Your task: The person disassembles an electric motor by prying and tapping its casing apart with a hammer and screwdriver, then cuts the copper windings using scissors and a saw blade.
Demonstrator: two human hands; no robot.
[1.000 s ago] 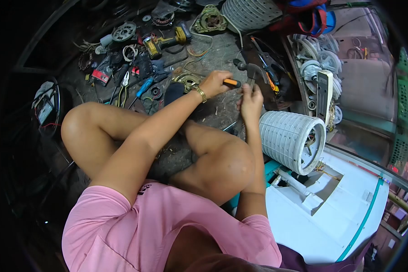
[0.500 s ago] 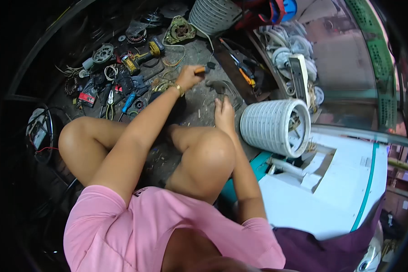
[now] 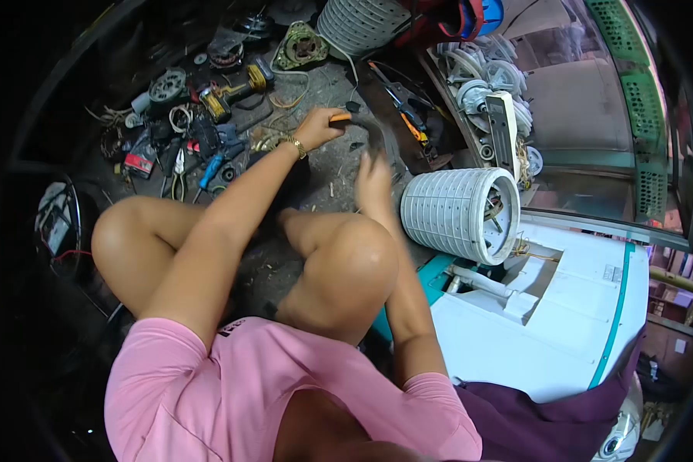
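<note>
My left hand (image 3: pixel 320 128), with a gold-coloured watch on its wrist, is closed round an orange-handled tool (image 3: pixel 339 118). The tool's far end lies near a small black piece (image 3: pixel 353 106) on the floor. To the right, my right hand (image 3: pixel 373 179) is smeared by motion. A dark object (image 3: pixel 374 141) shows at its fingertips, too blurred to name. Brass-coloured wire or metal (image 3: pixel 268 142) lies just left of my left wrist.
A yellow cordless drill (image 3: pixel 227 98), pliers (image 3: pixel 179 173) and a blue-handled screwdriver (image 3: pixel 209 172) lie left among motor parts. A white perforated drum (image 3: pixel 446 208) lies on its side at right, beside a white panel (image 3: pixel 577 323). Orange-handled tools (image 3: pixel 413 127) lie beyond.
My right hand has moved slightly left and toward me, its dark object now blurred. My left hand keeps the orange-handled tool in nearly the same place. The view has shifted slightly.
</note>
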